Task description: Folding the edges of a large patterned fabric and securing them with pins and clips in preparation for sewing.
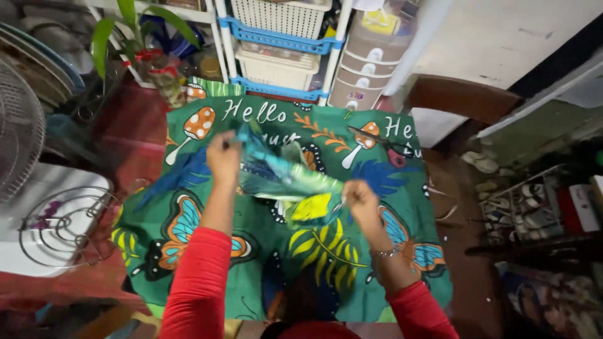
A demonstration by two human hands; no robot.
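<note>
Looking down into a crowded room corner: a rack of plastic baskets (276, 37) against the far side, a potted plant (135, 25) to the left of it, a fan grille (19, 125) at the left edge, a wire stand (63, 226) on a white surface, a brown chair back (465, 97) on the right. Spreading across the table, a green tablecloth (144, 238) printed with mushrooms, butterflies and leaves.

Holding up a small patterned cloth (289, 182), teal, green and yellow, just above the middle of that tablecloth. Stretching it between the two hands: the left hand (224, 157) closed into a fist and pinching the far upper corner, the right hand (361, 199) likewise curled tight, pinching the near lower edge, a thin bracelet (384, 253) showing at its wrist. Hanging slack and creased between the two grips, blurred in the middle, so hard to tell whether folded double or single.

Judging by this, pulling the piece open and taut, the step of straightening it out being in hand and only partly done. Calling next, probably, for keeping both pinches firm while drawing the hands further apart, then lowering the piece flat onto the bare tablecloth. Lying near the far right of the table, well apart from both hands, what looks like a pair of scissors (384, 143).
</note>
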